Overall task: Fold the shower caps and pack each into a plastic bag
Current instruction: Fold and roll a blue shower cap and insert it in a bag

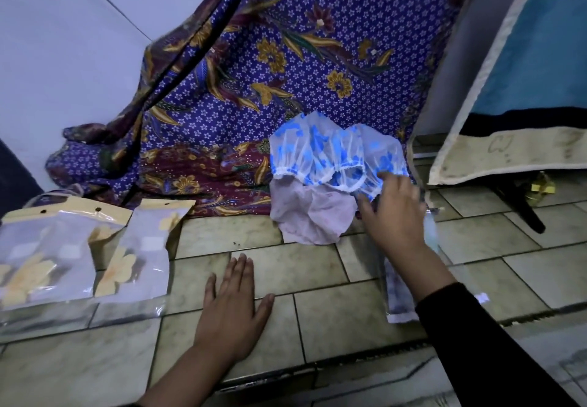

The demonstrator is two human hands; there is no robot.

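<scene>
Blue shower caps (317, 149) lie far right, and the right hand (397, 213) is the nearer one!
They bunch against the batik cloth (317, 57), frilled hem running left to right; the right fingers are spread, tips touching that hem, nothing pinched. The left hand (232, 308) lies flat on the tiles (317, 267), well apart.

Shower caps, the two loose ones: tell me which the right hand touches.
The blue-flowered cap, whose frilled rim the right hand touches; the plain lilac cap lies partly beneath it.
</scene>
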